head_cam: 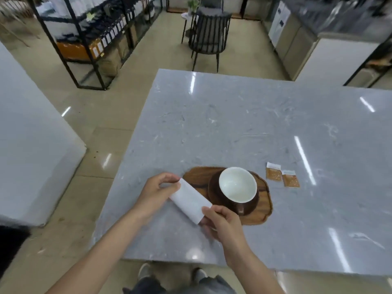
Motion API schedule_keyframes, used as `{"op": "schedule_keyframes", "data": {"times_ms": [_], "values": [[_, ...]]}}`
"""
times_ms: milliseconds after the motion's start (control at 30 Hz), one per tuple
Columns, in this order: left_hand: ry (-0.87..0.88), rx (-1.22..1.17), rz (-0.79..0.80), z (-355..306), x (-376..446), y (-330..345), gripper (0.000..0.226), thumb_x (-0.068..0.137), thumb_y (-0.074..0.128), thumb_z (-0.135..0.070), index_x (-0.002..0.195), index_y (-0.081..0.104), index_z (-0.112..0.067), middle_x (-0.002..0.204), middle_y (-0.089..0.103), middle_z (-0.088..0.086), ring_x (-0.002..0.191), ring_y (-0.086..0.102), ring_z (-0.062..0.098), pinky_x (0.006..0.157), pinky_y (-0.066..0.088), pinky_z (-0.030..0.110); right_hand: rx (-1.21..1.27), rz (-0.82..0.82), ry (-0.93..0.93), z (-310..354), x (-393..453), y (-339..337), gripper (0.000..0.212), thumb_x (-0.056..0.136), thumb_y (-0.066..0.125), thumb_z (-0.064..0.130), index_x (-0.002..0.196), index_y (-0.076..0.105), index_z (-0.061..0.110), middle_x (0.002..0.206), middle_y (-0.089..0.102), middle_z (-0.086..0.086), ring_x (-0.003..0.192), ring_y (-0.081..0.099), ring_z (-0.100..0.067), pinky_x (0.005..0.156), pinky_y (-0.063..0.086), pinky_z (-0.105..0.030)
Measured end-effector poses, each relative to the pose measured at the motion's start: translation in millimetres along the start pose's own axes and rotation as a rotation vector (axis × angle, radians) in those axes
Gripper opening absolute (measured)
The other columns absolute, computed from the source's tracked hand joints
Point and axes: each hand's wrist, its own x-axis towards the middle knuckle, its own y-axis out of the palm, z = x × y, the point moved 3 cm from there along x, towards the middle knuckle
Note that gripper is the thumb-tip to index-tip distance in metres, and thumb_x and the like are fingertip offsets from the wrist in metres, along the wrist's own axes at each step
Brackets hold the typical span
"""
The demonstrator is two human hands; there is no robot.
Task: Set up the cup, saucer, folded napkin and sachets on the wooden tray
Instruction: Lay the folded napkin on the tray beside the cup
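1. Filling most of the view, a grey marble-patterned counter point(254, 124) stands on a beige tiled floor point(101, 115), with black metal shelving point(84, 39) and one dark chair point(209, 35) beyond it.
2. One wooden tray point(196, 177) lies near the front edge, carrying one dark saucer point(214, 187) and one white-lined cup point(237, 184).
3. Two sachets point(282, 177) lie side by side on the counter, right of the tray.
4. One folded napkin point(191, 200) is pinched at opposite ends by the left hand point(157, 192) and the right hand point(224, 223), over the tray's left edge.
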Motion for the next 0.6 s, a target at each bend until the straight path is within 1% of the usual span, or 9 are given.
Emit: {"op": "schedule_keyframes", "data": {"times_ms": [67, 133, 200, 267, 300, 367, 433, 533, 600], "values": [[0.032, 0.092, 0.1, -4.0, 20.2, 5.4, 0.01, 0.087, 0.077, -0.012, 0.092, 0.077, -0.021, 0.09, 0.078, -0.014, 0.083, 0.069, -0.002, 0.079, 0.054, 0.025, 0.06, -0.078, 0.014, -6.2, -1.0, 4.1, 0.024, 0.088, 0.079, 0.017, 0.097, 0.072, -0.003, 0.076, 0.077, -0.018, 0.063, 0.071, -0.015, 0.058, 0.058, -0.022], [0.068, 0.184, 0.201, -8.6, 36.1, 14.8, 0.011, 0.087, 0.077, -0.013, 0.09, 0.077, -0.024, 0.09, 0.079, -0.009, 0.085, 0.07, 0.003, 0.081, 0.052, 0.023, 0.136, -0.159, 0.029, -13.2, -1.6, 10.3, 0.025, 0.089, 0.078, 0.016, 0.097, 0.07, -0.006, 0.078, 0.076, -0.024, 0.063, 0.069, -0.019, 0.061, 0.058, -0.027], [0.11, 0.289, 0.255, -10.7, 50.0, 25.8, 0.008, 0.086, 0.078, -0.015, 0.09, 0.078, -0.022, 0.093, 0.079, -0.003, 0.086, 0.071, 0.009, 0.083, 0.052, 0.024, 0.207, -0.231, 0.049, -19.6, -1.6, 17.1, 0.024, 0.091, 0.076, 0.017, 0.097, 0.07, -0.006, 0.077, 0.076, -0.026, 0.063, 0.069, -0.021, 0.062, 0.059, -0.029], [0.159, 0.412, 0.271, -13.3, 58.9, 35.9, 0.007, 0.084, 0.079, -0.02, 0.09, 0.079, -0.021, 0.091, 0.08, -0.004, 0.083, 0.071, 0.007, 0.079, 0.051, 0.021, 0.276, -0.298, 0.05, -24.6, -0.6, 24.0, 0.023, 0.092, 0.075, 0.017, 0.099, 0.069, -0.004, 0.082, 0.076, -0.028, 0.062, 0.071, -0.022, 0.065, 0.062, -0.031], [0.18, 0.451, 0.278, -15.2, 61.7, 40.3, 0.007, 0.083, 0.079, -0.022, 0.09, 0.079, -0.021, 0.09, 0.08, -0.005, 0.083, 0.071, 0.006, 0.077, 0.05, 0.019, 0.319, -0.332, 0.042, -26.8, 0.2, 27.1, 0.023, 0.091, 0.075, 0.016, 0.101, 0.067, -0.003, 0.08, 0.076, -0.027, 0.063, 0.072, -0.023, 0.068, 0.063, -0.034], [0.226, 0.481, 0.306, -19.1, 66.2, 48.4, 0.009, 0.083, 0.079, -0.022, 0.092, 0.078, -0.02, 0.091, 0.079, -0.004, 0.087, 0.072, 0.009, 0.08, 0.053, 0.023, 0.396, -0.402, 0.026, -30.8, 2.3, 32.0, 0.026, 0.09, 0.077, 0.016, 0.106, 0.063, 0.0, 0.076, 0.075, -0.021, 0.064, 0.073, -0.025, 0.071, 0.065, -0.039], [0.284, 0.527, 0.329, -22.7, 68.6, 54.4, 0.011, 0.084, 0.078, -0.022, 0.094, 0.078, -0.018, 0.094, 0.079, -0.002, 0.089, 0.072, 0.014, 0.085, 0.055, 0.029, 0.429, -0.455, 0.009, -32.8, 4.3, 35.8, 0.026, 0.09, 0.077, 0.017, 0.107, 0.062, 0.003, 0.075, 0.077, -0.018, 0.064, 0.075, -0.027, 0.066, 0.066, -0.038], [0.429, 0.617, 0.343, -24.9, 69.5, 58.5, 0.009, 0.086, 0.075, -0.024, 0.094, 0.076, -0.019, 0.094, 0.079, -0.001, 0.091, 0.072, 0.019, 0.084, 0.055, 0.034, 0.379, -0.543, -0.034, -35.5, 5.7, 40.6, 0.024, 0.089, 0.077, 0.022, 0.103, 0.065, 0.007, 0.078, 0.079, -0.014, 0.067, 0.079, -0.024, 0.06, 0.064, -0.031], [0.519, 0.619, 0.361, -23.5, 69.4, 58.3, 0.011, 0.089, 0.072, -0.024, 0.098, 0.074, -0.018, 0.096, 0.079, -0.002, 0.093, 0.071, 0.02, 0.082, 0.054, 0.032, 0.286, -0.612, -0.068, -38.6, 6.5, 44.2, 0.023, 0.088, 0.076, 0.028, 0.103, 0.065, 0.014, 0.081, 0.079, -0.009, 0.07, 0.078, -0.022, 0.068, 0.066, -0.037]]}}
